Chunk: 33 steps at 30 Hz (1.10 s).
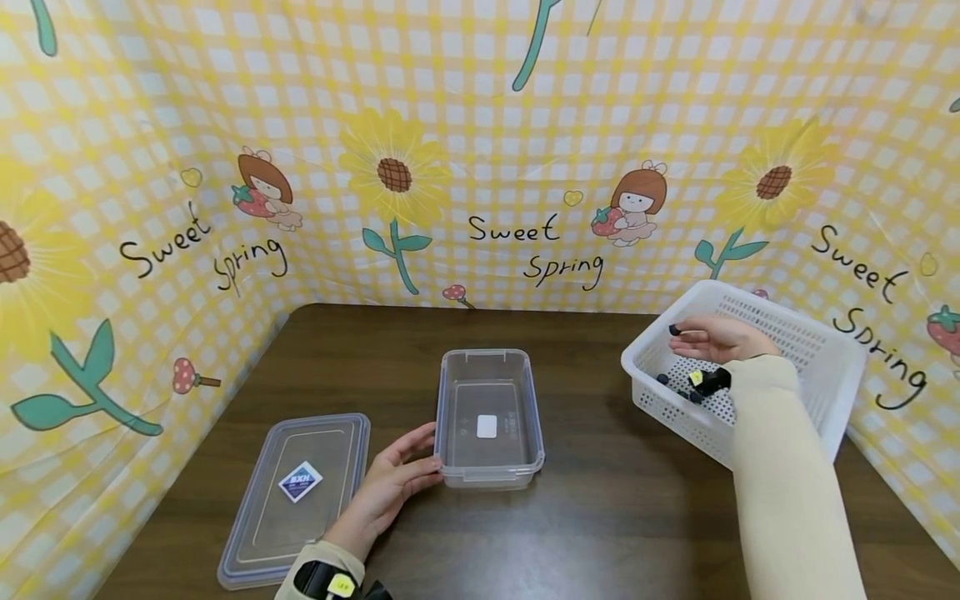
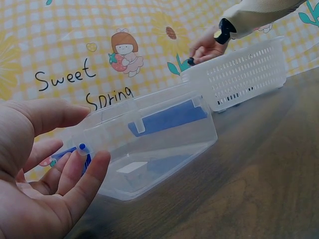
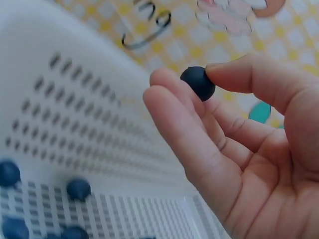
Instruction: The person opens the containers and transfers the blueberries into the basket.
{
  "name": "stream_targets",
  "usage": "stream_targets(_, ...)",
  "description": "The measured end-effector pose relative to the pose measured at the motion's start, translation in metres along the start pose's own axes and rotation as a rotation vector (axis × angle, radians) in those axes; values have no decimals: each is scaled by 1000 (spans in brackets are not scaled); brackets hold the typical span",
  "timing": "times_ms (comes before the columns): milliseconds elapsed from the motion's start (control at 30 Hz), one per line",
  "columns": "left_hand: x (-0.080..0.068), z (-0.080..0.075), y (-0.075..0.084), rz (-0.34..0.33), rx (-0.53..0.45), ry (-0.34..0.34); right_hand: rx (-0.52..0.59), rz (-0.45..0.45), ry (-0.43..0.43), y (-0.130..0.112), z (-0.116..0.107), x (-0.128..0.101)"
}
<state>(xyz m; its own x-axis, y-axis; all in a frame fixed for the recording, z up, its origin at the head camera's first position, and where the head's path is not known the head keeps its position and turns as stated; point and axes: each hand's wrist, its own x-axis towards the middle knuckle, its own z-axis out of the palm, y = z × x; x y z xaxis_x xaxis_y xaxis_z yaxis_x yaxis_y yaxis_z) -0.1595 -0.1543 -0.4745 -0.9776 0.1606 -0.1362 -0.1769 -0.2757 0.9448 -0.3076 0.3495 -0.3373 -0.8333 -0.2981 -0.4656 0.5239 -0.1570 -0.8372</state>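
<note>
My right hand (image 1: 720,337) pinches a blueberry (image 3: 198,83) between thumb and fingers, above the left part of a white perforated basket (image 1: 821,367). More blueberries (image 3: 79,189) lie scattered on the basket floor. A clear rectangular plastic container (image 1: 487,477) stands uncovered on the table, with a small white square visible at its bottom and no berries in it. My left hand (image 1: 393,483) rests beside it, fingers and thumb loosely extended and touching its left side near the front corner.
A clear lid (image 1: 330,442) with a bluish rim and a diamond-shaped sticker lies flat at the left of the container. The dark wooden table (image 1: 585,517) is enclosed by yellow checked cloth (image 1: 495,150) at the back and both sides.
</note>
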Motion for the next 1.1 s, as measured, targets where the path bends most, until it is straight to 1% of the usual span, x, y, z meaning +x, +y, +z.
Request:
stream_targets(100,1,-1,0,4,-2,-1,62,35,22,4,-11,-4)
stream_targets(167,1,-1,0,4,-1,-2,79,48,38,7,-19,-6)
stream_targets(267,1,-1,0,1,-1,-1,66,61,60,12,-25,-10)
stream_targets(367,1,-1,0,-3,1,-6,0,62,70,15,-30,-13)
stream_targets(500,2,0,0,-2,3,-15,-49,64,85,18,-32,-16)
stream_targets(667,3,1,0,0,3,-21,-31,69,71,17,-33,-16)
stream_targets(733,4,1,0,1,3,-26,-49,66,52,16,-31,-16)
stream_targets(800,4,1,0,1,3,-32,-92,44,36,15,-26,-15)
stream_targets(900,3,0,1,-6,2,-43,-187,-14,24,15,-15,-14)
stream_targets(1033,0,-2,7,-20,33,-36,-288,-117,7,16,3,-17)
stream_targets(1100,-2,-3,11,-14,70,-15,-326,-185,-5,19,12,-22)
